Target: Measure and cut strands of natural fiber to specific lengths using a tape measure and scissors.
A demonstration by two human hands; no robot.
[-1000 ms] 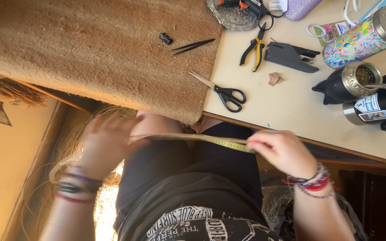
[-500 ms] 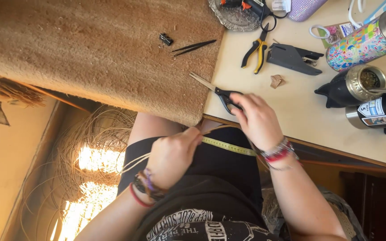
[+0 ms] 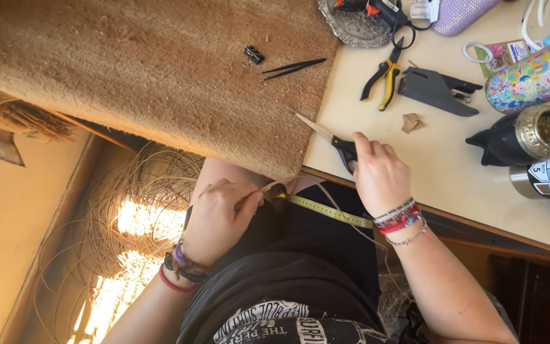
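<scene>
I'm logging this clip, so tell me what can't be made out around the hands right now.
Head view:
- Scissors handles: covered by the right hand.
- Left hand grip on the pale strand: fingertips curl out of sight.
- Tape measure: markings too small.
- Colourful bottle: cut off by the right edge.

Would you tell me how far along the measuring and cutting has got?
Measured, it seems: the tape lies across the lap. In hand: the left hand pinches a strand, and the right hand grips the scissors on the table. The cut is not yet made.
</scene>
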